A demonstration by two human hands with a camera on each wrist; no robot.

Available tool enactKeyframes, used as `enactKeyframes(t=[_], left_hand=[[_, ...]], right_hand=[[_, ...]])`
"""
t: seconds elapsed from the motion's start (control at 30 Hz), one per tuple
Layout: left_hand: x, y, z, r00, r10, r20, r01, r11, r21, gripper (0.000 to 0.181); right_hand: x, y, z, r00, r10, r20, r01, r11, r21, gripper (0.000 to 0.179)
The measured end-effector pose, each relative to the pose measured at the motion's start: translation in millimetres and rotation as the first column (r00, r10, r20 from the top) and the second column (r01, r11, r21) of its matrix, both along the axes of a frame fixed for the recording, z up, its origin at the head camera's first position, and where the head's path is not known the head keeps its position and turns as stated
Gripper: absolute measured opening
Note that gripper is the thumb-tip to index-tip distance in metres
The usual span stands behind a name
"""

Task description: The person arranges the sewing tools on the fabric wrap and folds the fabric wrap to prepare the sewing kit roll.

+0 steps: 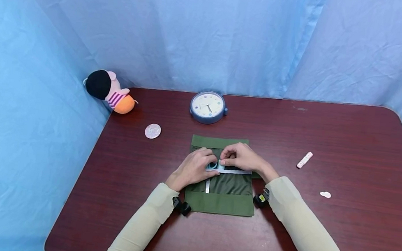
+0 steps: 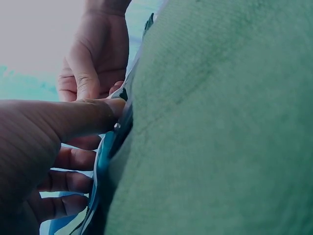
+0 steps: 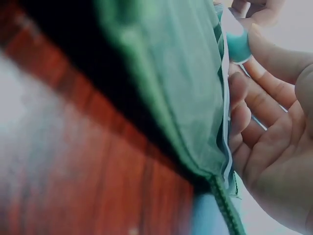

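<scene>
A green fabric pouch (image 1: 220,203) lies opened out on the table, with a white-edged pocket (image 1: 234,171) across its middle. My left hand (image 1: 196,166) pinches that white edge, thumb on the front and fingers behind it. Between the hands a teal ring-shaped part (image 1: 212,165) shows at the pocket mouth. Below it, a narrow silvery strip (image 1: 207,186) is visible on the pouch. With thumb and fingers, my right hand (image 1: 243,157) pinches a small pale teal piece (image 3: 238,45) at the pocket mouth. Its lower part is hidden, and its kind cannot be told.
A blue-rimmed clock (image 1: 207,106) lies behind the pouch. To the left are a round pinkish disc (image 1: 152,131) and a plush doll (image 1: 110,90) at the table edge. A short pale patterned stick (image 1: 305,159) and a small white piece (image 1: 325,194) lie to the right.
</scene>
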State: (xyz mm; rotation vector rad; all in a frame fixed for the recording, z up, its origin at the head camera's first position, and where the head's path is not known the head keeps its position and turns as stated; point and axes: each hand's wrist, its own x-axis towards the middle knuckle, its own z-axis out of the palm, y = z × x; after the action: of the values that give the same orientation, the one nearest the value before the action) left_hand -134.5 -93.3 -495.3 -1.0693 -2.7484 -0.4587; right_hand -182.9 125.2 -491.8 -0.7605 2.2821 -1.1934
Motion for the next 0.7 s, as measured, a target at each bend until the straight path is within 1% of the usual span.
enactKeyframes(t=[0.1, 0.2, 0.37, 0.57, 0.7], left_hand=[[-0.4, -0.1, -0.4, 1.0, 0.0, 0.011, 0.0, 1.0, 0.003, 0.029], [-0.7, -0.2, -0.9, 1.0, -0.001, 0.015, 0.001, 1.0, 0.013, 0.028], [-0.7, -0.2, -0.8, 1.0, -0.003, 0.013, 0.003, 1.0, 0.023, 0.029], [-0.1, 0.1, 0.3, 1.0, -0.004, 0.016, 0.004, 0.999, 0.032, 0.029], [-0.5, 0.2, 0.5, 1.0, -0.008, 0.017, 0.007, 0.999, 0.031, 0.029]], right_hand=[[-0.3, -0.6, -0.7, 1.0, -0.002, 0.009, 0.002, 1.0, 0.004, 0.016], [-0.8, -1.2, -1.1, 1.0, 0.005, 0.01, -0.005, 1.0, 0.01, 0.018], [-1.7, -1.5, -1.4, 1.0, 0.026, -0.014, -0.026, 0.999, 0.03, 0.015], [-2.5, -1.9, -1.8, 0.997, 0.029, -0.068, -0.023, 0.996, 0.088, 0.014], [-2.8, -1.3, -2.5, 0.996, 0.033, -0.078, -0.026, 0.995, 0.095, 0.015]])
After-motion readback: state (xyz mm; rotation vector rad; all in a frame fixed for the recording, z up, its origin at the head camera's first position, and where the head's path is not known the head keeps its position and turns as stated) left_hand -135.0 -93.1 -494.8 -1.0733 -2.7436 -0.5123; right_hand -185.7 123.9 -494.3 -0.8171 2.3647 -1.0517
